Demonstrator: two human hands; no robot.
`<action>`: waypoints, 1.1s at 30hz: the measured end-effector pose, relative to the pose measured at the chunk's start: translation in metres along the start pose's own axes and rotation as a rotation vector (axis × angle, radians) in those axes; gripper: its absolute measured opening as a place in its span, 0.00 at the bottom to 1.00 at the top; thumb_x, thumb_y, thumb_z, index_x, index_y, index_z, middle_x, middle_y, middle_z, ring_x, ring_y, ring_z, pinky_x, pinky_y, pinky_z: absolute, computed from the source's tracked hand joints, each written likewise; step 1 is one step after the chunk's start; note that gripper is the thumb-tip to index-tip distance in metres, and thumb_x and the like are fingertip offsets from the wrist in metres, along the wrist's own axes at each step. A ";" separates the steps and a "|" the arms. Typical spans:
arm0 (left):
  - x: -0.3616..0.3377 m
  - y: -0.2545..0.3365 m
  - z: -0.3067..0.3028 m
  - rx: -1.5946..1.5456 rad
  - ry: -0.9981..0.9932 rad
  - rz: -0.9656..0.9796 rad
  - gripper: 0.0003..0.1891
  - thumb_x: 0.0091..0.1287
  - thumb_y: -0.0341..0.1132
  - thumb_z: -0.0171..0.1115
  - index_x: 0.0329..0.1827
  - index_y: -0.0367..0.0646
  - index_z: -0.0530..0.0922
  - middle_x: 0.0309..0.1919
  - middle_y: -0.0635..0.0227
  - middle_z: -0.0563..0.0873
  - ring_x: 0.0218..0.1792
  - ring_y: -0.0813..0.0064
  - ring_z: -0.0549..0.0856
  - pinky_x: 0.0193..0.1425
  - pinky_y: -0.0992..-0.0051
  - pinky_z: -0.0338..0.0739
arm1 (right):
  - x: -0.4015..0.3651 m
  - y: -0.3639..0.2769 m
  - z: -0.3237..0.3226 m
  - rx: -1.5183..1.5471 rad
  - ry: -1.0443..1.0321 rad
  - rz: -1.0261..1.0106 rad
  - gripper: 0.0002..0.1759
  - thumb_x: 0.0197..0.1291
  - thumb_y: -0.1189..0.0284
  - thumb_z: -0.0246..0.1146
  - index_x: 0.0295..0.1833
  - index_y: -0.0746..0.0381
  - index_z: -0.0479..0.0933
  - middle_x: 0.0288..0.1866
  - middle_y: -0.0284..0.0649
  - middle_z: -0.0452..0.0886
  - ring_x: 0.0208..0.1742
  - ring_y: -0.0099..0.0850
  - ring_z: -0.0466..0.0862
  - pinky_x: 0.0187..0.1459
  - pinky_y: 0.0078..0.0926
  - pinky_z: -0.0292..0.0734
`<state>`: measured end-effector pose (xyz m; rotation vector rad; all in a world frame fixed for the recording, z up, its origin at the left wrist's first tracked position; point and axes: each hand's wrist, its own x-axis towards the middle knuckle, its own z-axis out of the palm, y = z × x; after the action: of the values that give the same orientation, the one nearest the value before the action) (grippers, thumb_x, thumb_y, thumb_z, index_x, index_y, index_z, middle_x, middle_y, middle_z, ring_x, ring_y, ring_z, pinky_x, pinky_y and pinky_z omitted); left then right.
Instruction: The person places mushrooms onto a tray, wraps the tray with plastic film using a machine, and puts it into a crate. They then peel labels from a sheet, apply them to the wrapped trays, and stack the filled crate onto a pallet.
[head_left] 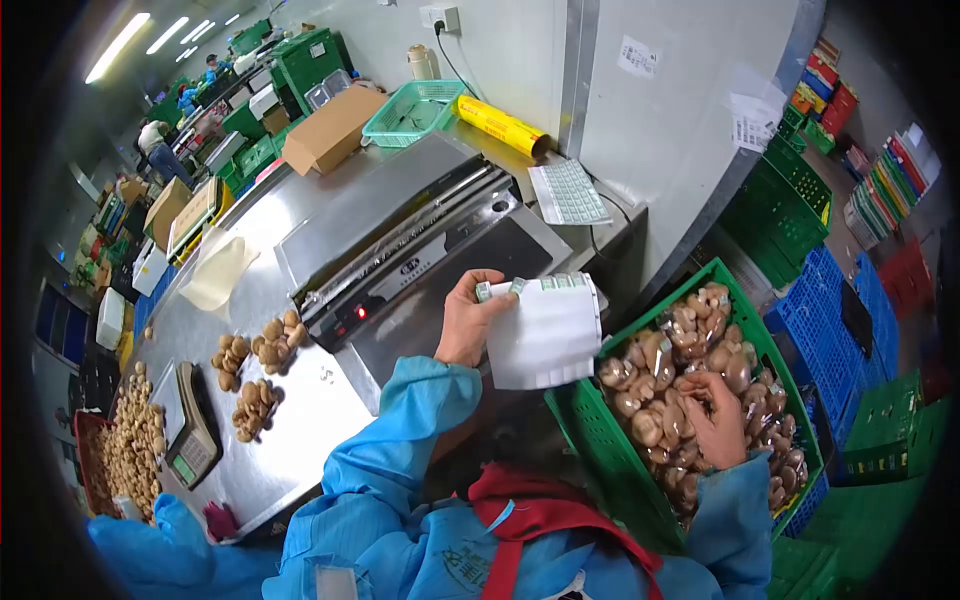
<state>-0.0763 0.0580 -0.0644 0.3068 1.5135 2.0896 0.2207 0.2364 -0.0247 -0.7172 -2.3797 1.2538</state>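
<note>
My left hand [470,318] grips a white sheet of labels [543,345] by its upper left edge. Green-printed stickers run along the top of that sheet. On my right, a green plastic crate [580,420] is filled with film-wrapped packs of mushrooms [650,425]. Over those packs, my right hand [718,425] has its fingers curled together at the mushrooms. Whatever its fingertips may hold is too small to make out.
A film-wrapping machine [410,265] sits on the steel table with loose mushroom piles [255,410]. A scale [195,440] stands left, beside a red crate of mushrooms [135,430]. Behind are a label sheet [570,192], a yellow roll [500,125] and a green basket [412,112]. Another blue sleeve [160,545] shows lower left.
</note>
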 end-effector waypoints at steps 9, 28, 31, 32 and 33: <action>0.218 0.028 0.038 0.249 0.043 0.318 0.16 0.49 0.26 0.68 0.43 0.38 0.78 0.31 0.68 0.81 0.31 0.77 0.79 0.36 0.76 0.74 | 0.013 0.012 0.023 -0.049 -0.002 0.105 0.13 0.55 0.80 0.58 0.47 0.67 0.72 0.39 0.45 0.79 0.43 0.36 0.81 0.47 0.29 0.74; 0.495 -0.105 0.026 1.169 -0.264 0.137 0.27 0.53 0.54 0.62 0.48 0.42 0.81 0.49 0.52 0.82 0.53 0.59 0.78 0.61 0.69 0.67 | -0.157 0.042 -0.011 -0.247 0.416 0.648 0.11 0.56 0.73 0.59 0.42 0.68 0.72 0.38 0.54 0.76 0.42 0.49 0.76 0.43 0.39 0.70; 0.462 -0.095 0.015 1.005 -0.427 0.440 0.24 0.59 0.48 0.60 0.54 0.42 0.77 0.51 0.58 0.81 0.54 0.60 0.77 0.62 0.70 0.65 | -0.165 0.049 -0.031 -0.168 0.413 0.593 0.10 0.56 0.73 0.59 0.41 0.66 0.72 0.37 0.52 0.76 0.41 0.49 0.76 0.43 0.37 0.71; 0.421 -0.096 0.034 0.718 0.055 0.416 0.24 0.61 0.41 0.61 0.58 0.40 0.73 0.47 0.60 0.83 0.52 0.66 0.78 0.59 0.70 0.68 | -0.172 0.055 -0.045 -0.270 0.473 0.507 0.10 0.55 0.73 0.60 0.41 0.66 0.72 0.36 0.52 0.76 0.41 0.49 0.77 0.42 0.37 0.72; 0.347 -0.065 0.053 0.627 -0.136 0.244 0.24 0.62 0.40 0.61 0.59 0.39 0.72 0.45 0.62 0.83 0.49 0.71 0.79 0.54 0.73 0.70 | -0.179 0.066 -0.061 -0.371 0.532 0.411 0.09 0.55 0.73 0.60 0.40 0.66 0.72 0.36 0.51 0.77 0.41 0.48 0.77 0.41 0.37 0.72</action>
<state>-0.3203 0.3038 -0.1503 0.8796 2.0973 1.6600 0.4150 0.2034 -0.0601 -1.5013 -2.0793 0.6227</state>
